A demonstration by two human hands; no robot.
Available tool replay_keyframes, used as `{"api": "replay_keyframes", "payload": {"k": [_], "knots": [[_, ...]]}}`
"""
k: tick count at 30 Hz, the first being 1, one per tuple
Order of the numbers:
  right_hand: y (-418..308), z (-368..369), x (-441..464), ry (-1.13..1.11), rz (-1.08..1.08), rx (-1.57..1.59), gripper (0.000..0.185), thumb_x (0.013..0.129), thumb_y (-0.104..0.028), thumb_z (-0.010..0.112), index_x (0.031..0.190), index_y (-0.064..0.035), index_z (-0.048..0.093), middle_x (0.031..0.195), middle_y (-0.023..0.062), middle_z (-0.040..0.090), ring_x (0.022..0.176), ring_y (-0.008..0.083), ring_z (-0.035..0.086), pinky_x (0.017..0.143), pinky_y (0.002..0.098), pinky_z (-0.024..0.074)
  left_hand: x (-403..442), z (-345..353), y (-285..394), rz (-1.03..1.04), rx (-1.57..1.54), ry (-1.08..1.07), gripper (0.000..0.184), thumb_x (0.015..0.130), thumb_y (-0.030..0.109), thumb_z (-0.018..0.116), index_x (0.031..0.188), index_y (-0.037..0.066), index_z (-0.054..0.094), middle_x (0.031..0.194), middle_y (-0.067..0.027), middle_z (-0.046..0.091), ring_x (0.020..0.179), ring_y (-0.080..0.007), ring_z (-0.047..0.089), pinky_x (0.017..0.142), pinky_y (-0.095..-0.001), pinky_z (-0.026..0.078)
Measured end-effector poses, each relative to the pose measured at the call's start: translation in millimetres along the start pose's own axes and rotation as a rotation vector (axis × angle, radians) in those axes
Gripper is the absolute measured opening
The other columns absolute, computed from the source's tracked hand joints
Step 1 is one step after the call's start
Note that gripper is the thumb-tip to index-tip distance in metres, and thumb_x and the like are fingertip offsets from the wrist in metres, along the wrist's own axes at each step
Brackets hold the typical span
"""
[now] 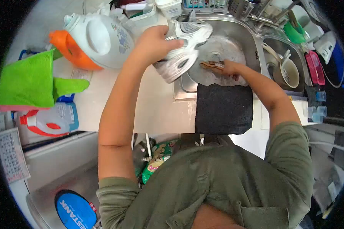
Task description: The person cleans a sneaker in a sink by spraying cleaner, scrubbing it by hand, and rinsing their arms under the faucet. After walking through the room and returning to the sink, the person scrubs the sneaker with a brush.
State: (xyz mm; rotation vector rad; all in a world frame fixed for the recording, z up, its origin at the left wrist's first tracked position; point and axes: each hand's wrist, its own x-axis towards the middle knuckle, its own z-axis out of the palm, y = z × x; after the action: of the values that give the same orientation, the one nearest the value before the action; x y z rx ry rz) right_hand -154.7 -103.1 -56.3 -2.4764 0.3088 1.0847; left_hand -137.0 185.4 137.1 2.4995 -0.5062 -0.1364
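Observation:
A white and grey shoe [183, 51] is gripped by my left hand [153, 44], raised above the counter at the left edge of the sink. My right hand [232, 69] is closed around a brown brush [212, 65] low over the large sink basin [250, 53]. Sudsy water [233, 47] lies in the basin around the brush. Over the sink's front edge hangs a black cloth [224, 108], just below my right hand.
Large bottles [99, 38] and a green cloth [28, 80] are at the left of the counter [153, 103]. A smaller basin at the right holds a pot [290, 76]. Behind the sink stand a metal utensil holder [240, 8] and a white tub [169, 7].

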Motion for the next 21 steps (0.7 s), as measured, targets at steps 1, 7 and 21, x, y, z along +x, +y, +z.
{"api": "replay_keyframes", "payload": {"k": [1, 7, 21], "knots": [[8, -8, -4, 0.050, -0.040, 0.071, 0.056, 0.077, -0.021, 0.057, 0.124, 0.0011, 0.037, 0.082, 0.0184, 0.058, 0.053, 0.0262, 0.057, 0.043, 0.0387, 0.0500, 11, 2, -5, -0.008, -0.276, -0.053, 0.042, 0.069, 0.029, 0.072, 0.087, -0.007, 0.061, 0.079, -0.0178, 0.064, 0.075, -0.0264, 0.063, 0.066, -0.0370, 0.047], [38, -48, -79, 0.328, -0.111, 0.428, 0.042, 0.069, -0.019, 0.067, 0.098, 0.0075, 0.053, 0.076, 0.0159, 0.058, 0.052, 0.0251, 0.057, 0.041, 0.0366, 0.0461, 18, 47, -8, -0.526, -1.247, -0.556, 0.030, 0.087, 0.025, 0.056, 0.102, 0.000, 0.061, 0.091, -0.0088, 0.066, 0.072, -0.0172, 0.066, 0.067, -0.0350, 0.056], [30, -19, -74, 0.569, -0.630, 0.919, 0.040, 0.076, -0.016, 0.065, 0.113, -0.0098, 0.053, 0.089, 0.0000, 0.058, 0.076, 0.0087, 0.054, 0.063, 0.0214, 0.0432, -18, 71, -38, -0.700, -1.397, -0.533, 0.033, 0.085, 0.021, 0.060, 0.112, 0.004, 0.055, 0.101, -0.0104, 0.063, 0.090, -0.0215, 0.063, 0.081, -0.0384, 0.052]]}}
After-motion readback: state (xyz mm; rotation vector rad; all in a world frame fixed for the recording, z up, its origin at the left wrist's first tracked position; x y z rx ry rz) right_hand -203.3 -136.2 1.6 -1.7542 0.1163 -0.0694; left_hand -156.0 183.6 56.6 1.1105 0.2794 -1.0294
